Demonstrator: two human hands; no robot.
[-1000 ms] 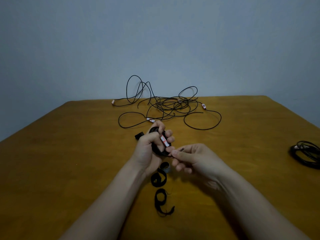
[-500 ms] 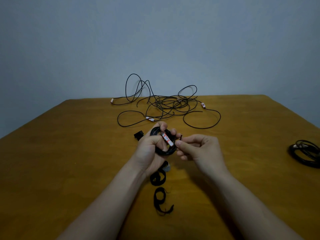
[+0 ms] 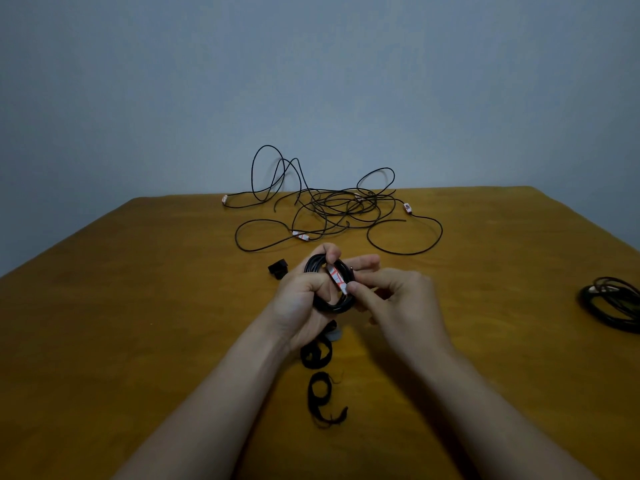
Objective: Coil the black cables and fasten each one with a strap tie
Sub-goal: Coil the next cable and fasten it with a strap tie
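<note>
Here left grip point(image 3: 303, 301) clasps one coil point(image 3: 333, 307), right grip point(image 3: 398, 299) pinches it; two strap ties point(image 3: 317, 355)

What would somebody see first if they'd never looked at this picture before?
Probably the two hands in the middle: the left hand grips a small coiled black cable while the right hand pinches its edge. Next comes the big tangle of black cables at the far side of the table, and another coiled bundle at its right edge.
</note>
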